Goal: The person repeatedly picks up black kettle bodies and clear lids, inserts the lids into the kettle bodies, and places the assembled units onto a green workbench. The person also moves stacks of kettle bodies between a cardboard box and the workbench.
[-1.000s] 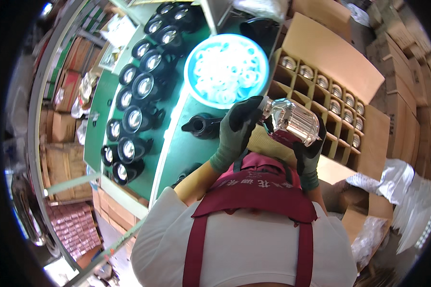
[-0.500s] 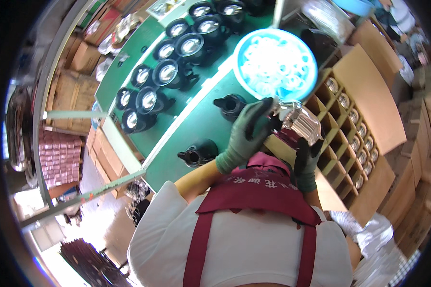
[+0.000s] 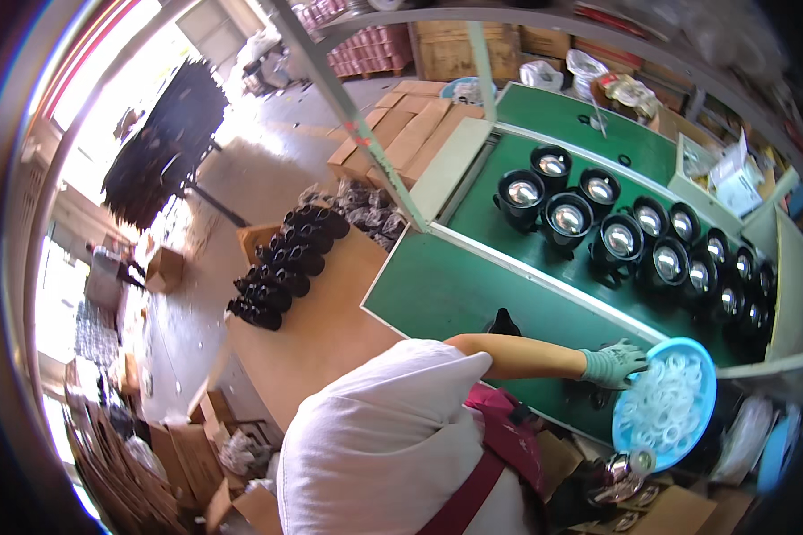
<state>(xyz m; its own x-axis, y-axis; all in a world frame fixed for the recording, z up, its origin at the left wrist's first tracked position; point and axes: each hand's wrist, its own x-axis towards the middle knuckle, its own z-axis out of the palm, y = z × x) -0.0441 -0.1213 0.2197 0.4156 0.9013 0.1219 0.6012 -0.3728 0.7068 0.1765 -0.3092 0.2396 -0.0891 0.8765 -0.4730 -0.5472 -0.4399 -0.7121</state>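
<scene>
My left hand, in a grey-green glove, reaches to the edge of a light-blue basin. Its fingers look stretched out over the white rings heaped inside. Low in the picture, my right hand shows only as a dark gloved shape in shadow. It holds a silvery glass flask liner, whose neck points up beside the basin. A black spouted jug part stands on the green bench behind my left forearm. Another dark jug part is partly hidden beneath that hand.
Black jugs with silvery domes line the green conveyor beyond a metal rail. More black jug parts stand on a brown board at left. An upright post rises at the bench corner. Cardboard flaps lie at lower right.
The view has swung left. My left hand has moved off the glass flask liner to the basin of rings. The liner stays with my right hand, now lower in the picture.
</scene>
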